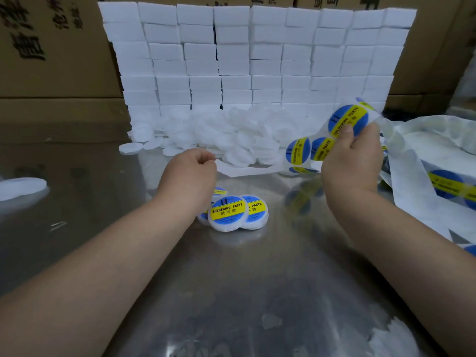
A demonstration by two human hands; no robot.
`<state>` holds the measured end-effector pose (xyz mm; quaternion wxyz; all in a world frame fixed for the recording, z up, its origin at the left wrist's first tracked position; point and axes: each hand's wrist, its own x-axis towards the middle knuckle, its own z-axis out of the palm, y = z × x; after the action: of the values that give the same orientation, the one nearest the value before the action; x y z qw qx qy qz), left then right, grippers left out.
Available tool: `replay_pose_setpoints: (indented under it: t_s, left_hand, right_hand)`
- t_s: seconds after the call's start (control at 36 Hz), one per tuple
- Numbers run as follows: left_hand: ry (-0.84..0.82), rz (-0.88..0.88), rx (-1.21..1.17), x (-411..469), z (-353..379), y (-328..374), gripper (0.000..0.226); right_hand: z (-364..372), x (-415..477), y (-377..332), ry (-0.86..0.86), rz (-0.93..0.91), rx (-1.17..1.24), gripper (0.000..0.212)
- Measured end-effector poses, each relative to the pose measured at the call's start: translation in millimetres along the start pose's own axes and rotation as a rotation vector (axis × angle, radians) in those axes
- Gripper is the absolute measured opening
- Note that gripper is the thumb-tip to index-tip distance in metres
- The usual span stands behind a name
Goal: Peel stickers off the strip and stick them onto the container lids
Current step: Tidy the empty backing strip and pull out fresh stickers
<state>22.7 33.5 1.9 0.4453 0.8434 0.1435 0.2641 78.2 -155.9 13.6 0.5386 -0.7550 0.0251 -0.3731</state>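
Observation:
My right hand [353, 161] grips the sticker strip [322, 148], its thumb pressed on a round blue-and-yellow sticker [347, 119] at the raised end. More stickers hang on the strip below that one. My left hand [192, 168] hovers with curled fingers near the heap of plain white lids [231, 135]; whether it holds a lid is hidden. Three labelled lids [228, 212] lie on the metal table just behind my left wrist.
A wall of stacked white boxes [257, 55] rises behind the lid heap, with cardboard cartons [51, 47] beyond. Used white backing strip [417, 181] trails over the table's right side. One loose white lid [20, 188] lies far left. The shiny metal table [244, 292] stretches towards me.

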Motion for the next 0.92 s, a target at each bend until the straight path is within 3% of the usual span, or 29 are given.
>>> replay_pose_setpoints:
  t_s: [0.22,0.44,0.67,0.75,0.92]
  left_hand:
    - [-0.115,0.059,0.21,32,16,13,0.038]
    - [-0.284,0.27,0.802,84,51,22,0.051]
    - [-0.248,0.619,1.244,103,72,16,0.026]
    - [-0.221,0.659,1.216,105,70,15,0.021]
    - [-0.235,0.499,0.789,97,57,16,0.012]
  right_hand:
    - [8,-15,3,-0.208,-0.016,0.007,0.027]
    - [9,-17,5,-0.295,-0.055,-0.063,0.027]
    - [10,-18,8,-0.356,-0.122,-0.05,0.012]
    - [11,-18,8,-0.345,-0.141,-0.041,0.017]
    - [13,-15,13,-0.324,-0.166,-0.067,0.009]
